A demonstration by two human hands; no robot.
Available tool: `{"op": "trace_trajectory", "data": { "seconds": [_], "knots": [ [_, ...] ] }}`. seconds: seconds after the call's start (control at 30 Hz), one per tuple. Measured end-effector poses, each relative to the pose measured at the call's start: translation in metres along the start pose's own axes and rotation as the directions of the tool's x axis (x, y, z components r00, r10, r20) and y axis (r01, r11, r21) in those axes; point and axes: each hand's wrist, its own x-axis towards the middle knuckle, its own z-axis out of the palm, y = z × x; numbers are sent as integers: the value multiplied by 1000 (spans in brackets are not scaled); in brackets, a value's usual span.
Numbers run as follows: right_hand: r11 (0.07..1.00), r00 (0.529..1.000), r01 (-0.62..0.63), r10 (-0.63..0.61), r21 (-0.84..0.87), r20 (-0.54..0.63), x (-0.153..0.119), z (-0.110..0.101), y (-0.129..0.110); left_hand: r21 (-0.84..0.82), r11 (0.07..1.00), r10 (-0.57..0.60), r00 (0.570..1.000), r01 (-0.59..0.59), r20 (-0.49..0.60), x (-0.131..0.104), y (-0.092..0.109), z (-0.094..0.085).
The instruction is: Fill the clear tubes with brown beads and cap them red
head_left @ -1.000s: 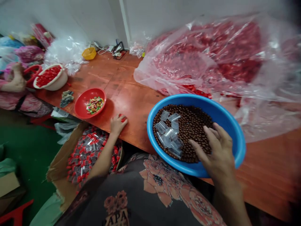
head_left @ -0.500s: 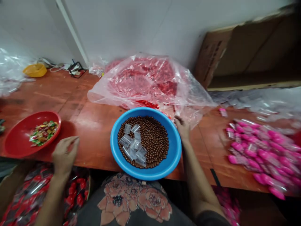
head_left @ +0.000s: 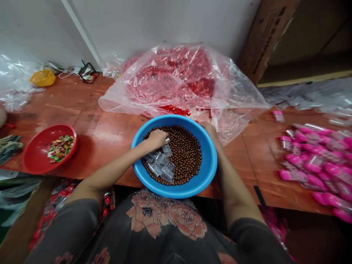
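A blue basin (head_left: 209, 161) holds a mass of small brown balls (head_left: 187, 154) with several clear plastic pieces (head_left: 162, 165) on top at the left. My left hand (head_left: 158, 139) is over the upper left of the balls, its fingers closed at a small clear piece. At the basin's upper right rim is my right hand (head_left: 209, 130); its fingers are hidden behind the rim and beside the plastic sheet. Behind the basin, clear plastic (head_left: 123, 96) covers a heap of red wrapped items (head_left: 176, 73).
On the left, a red bowl (head_left: 34, 154) contains small colourful wrapped pieces. Pink-capped clear containers (head_left: 324, 157) are piled at the right. A yellow basket (head_left: 42, 78) and black frame (head_left: 88, 72) lie at the back left. A cardboard box (head_left: 265, 40) stands at the back right.
My left hand has moved right, from beside the red bowl into the blue basin, and closed on a clear piece. My right hand stays near the basin's rim. The view has shifted slightly.
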Motion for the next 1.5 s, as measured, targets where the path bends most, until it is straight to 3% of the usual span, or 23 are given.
{"op": "trace_trajectory", "data": {
  "seconds": [0.07, 0.2, 0.33, 0.4, 0.47, 0.57, 0.8, 1.17, 1.3, 1.43, 1.5],
  "knots": [
    [1000, 999, -4, 5, 18, -53, -3, -4, 4, -10, 1000, -6, 1000, 6, 29, 8, -2, -2],
    [998, 962, -36, 50, 54, -269, -16, -13, 2, -25, 998, -63, 996, 65, 68, 26, -3, -8],
    [949, 856, -18, 178, 315, -486, -41, -25, -11, -94, 991, -86, 991, 96, 99, 43, 3, -5],
    [880, 801, 41, 255, 474, -542, -57, -33, -20, -162, 983, -65, 992, 83, 109, 51, 9, 1],
    [832, 775, 95, 282, 546, -565, -76, -40, -30, -249, 967, -31, 993, 59, 114, 58, 16, 10],
    [809, 763, 113, 302, 577, -572, -107, -49, -44, -388, 921, 10, 992, 38, 122, 67, 23, 23],
    [726, 798, 65, 375, 685, -472, -160, -51, -59, -662, 744, 26, 986, 90, 163, 71, 31, 41],
    [698, 814, 80, 366, 711, -451, -172, -46, -79, -906, 378, 104, 963, 191, 247, 64, 40, 55],
    [657, 819, 87, 381, 749, -429, -173, -45, -79, -931, 291, 149, 951, 219, 270, 59, 43, 47],
    [607, 837, 101, 377, 788, -398, -173, -44, -78, -947, 228, 195, 942, 226, 272, 40, 42, 21],
    [546, 853, 81, 394, 834, -342, -171, -44, -78, -969, 146, 258, 938, 200, 233, 23, 40, 6]
  ]
}}
